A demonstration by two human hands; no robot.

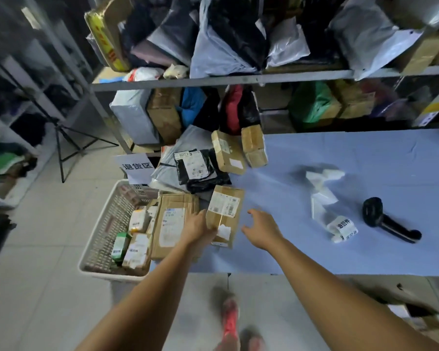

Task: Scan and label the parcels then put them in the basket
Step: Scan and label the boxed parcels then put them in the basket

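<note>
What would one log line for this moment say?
left hand: grips cardboard parcel at table edge | right hand: open, empty | scanner: lying on table | basket: holds labelled parcels

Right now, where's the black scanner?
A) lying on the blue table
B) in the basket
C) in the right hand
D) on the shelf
A: the scanner lies on the blue table, right of the label strip; the right hand is open, apart from it, and the left hand grips a cardboard parcel.
</note>
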